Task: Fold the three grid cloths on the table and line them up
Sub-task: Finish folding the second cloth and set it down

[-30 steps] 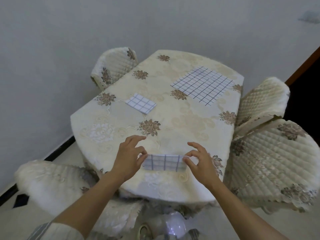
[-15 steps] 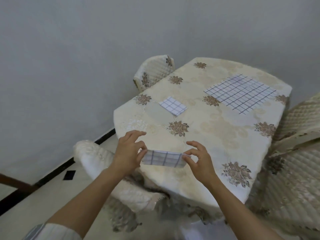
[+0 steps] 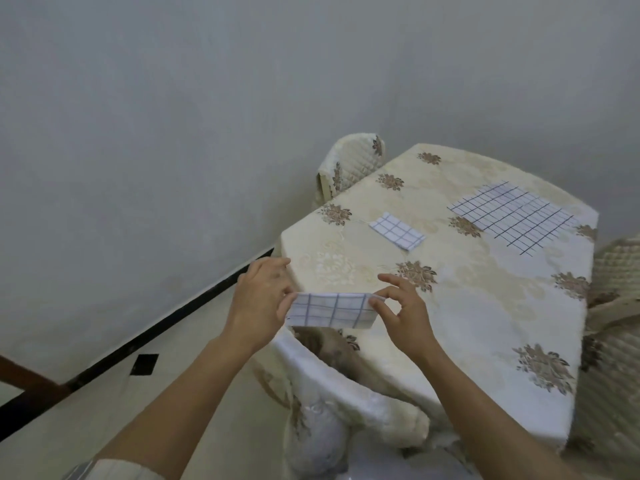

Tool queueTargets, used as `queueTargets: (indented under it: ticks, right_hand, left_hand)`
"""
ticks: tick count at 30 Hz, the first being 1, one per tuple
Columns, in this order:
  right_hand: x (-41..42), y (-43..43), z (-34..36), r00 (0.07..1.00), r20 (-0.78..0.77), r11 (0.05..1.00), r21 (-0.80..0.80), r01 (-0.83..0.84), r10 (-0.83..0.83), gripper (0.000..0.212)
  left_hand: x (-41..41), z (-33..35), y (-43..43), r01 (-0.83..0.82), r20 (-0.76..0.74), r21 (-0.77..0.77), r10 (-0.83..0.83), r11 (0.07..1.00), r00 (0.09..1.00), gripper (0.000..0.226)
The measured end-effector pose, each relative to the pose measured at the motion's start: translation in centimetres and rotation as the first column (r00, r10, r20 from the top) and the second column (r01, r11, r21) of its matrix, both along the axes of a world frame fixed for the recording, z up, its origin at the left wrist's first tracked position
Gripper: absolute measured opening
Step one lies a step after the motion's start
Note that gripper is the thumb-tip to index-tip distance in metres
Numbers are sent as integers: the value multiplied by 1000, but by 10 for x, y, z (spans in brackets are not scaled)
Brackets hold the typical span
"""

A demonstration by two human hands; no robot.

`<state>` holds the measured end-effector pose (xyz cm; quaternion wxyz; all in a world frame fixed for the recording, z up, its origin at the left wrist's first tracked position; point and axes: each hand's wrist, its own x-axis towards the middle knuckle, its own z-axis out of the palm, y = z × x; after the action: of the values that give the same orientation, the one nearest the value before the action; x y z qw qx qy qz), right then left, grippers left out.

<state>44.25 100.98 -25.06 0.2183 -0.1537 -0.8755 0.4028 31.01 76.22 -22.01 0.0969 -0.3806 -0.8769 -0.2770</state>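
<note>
A folded white grid cloth (image 3: 332,310) hangs in the air over the table's near left corner, stretched between my hands. My left hand (image 3: 261,299) pinches its left end and my right hand (image 3: 403,311) pinches its right end. A second grid cloth (image 3: 397,231), folded small, lies flat on the table (image 3: 467,306) further back. The third grid cloth (image 3: 512,216) lies spread open and unfolded at the table's far right.
A floral cream tablecloth covers the table. A quilted chair (image 3: 349,161) stands at the far left side, another (image 3: 346,393) is tucked under the near corner below my hands, and one (image 3: 616,341) is at the right edge. A grey wall runs along the left.
My view has swung left, so the table sits further right in frame. Both hands have carried the folded cloth from above the near edge toward the near left corner.
</note>
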Motion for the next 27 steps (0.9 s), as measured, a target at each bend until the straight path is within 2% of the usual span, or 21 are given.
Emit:
queueTargets:
  ticks: [5,11,19,27]
  right_hand:
    - [-37,-50,12,999,5,998,38,51,-51,9]
    - [-91,-63,3,998,56,998,66,10,-13,8]
    - [-200,-75,-24,998,9,994,-85,67,-66,8]
    - [-272,-76,-23,984,36,975,-129,180,-177,9]
  left_hand:
    - [-45,2,-44,15,7,55,-15,998,1000,13]
    - [-100,-11,-61,1,42,61,-4,998,999,11]
    - [-202,-3,-72,-39,47,-56,42,998,998,13]
    - [-298,-2,-54,49,50,-56,-46,997,998,13]
